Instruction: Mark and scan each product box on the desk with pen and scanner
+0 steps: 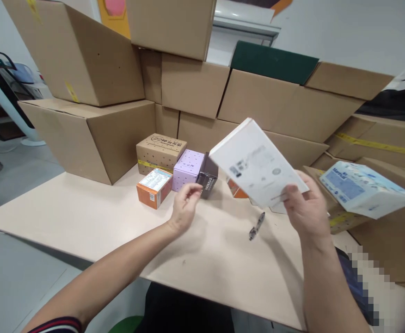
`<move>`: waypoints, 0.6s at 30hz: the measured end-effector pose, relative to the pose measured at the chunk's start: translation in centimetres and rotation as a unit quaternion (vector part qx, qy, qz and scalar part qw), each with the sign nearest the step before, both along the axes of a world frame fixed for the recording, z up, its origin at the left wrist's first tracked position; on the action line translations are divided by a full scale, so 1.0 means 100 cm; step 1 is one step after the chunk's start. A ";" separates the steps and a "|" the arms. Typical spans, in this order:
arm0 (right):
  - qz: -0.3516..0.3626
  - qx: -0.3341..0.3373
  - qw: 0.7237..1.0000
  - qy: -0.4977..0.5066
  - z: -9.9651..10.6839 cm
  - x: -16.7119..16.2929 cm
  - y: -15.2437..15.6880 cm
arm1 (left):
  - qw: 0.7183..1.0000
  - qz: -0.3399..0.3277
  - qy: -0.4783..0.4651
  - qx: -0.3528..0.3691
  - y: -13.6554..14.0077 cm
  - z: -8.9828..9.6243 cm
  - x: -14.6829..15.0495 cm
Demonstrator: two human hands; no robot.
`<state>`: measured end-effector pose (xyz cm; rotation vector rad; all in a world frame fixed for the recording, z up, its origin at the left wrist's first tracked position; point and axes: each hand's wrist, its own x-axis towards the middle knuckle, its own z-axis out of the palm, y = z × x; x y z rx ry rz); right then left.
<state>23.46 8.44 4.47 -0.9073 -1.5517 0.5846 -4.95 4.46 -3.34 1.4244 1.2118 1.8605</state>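
Observation:
My right hand (pixel 308 208) grips a flat white box (pixel 258 162) by its lower right corner, thumb on the printed face. The box is tilted above the table. My left hand (pixel 186 208) is over the table with its fingers curled in, and nothing shows between them. Just beyond it stand a lilac box (pixel 187 169) and a small black box (pixel 207 178). To its left lies an orange box (pixel 154 188) with a white label on top. A pen (pixel 257 226) rests on the table below the white box.
A brown printed carton (pixel 161 150) stands behind the orange box. Large cardboard boxes (pixel 119 138) are stacked along the back and left. At the right, a white and blue pack (pixel 365 185) sits on cartons. An orange item (pixel 237 188) is partly hidden behind the white box.

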 end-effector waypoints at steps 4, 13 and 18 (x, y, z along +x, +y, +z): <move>0.085 -0.095 0.992 -0.024 -0.025 0.001 -0.013 | 0.982 0.018 -0.187 -0.032 0.005 0.009 -0.007; 0.153 -0.218 0.948 -0.177 -0.047 -0.003 -0.005 | 0.991 0.024 -0.091 -0.096 0.005 0.005 -0.007; 0.098 -0.307 0.932 -0.167 -0.035 0.000 -0.011 | 0.988 0.004 -0.025 -0.155 0.007 0.011 -0.011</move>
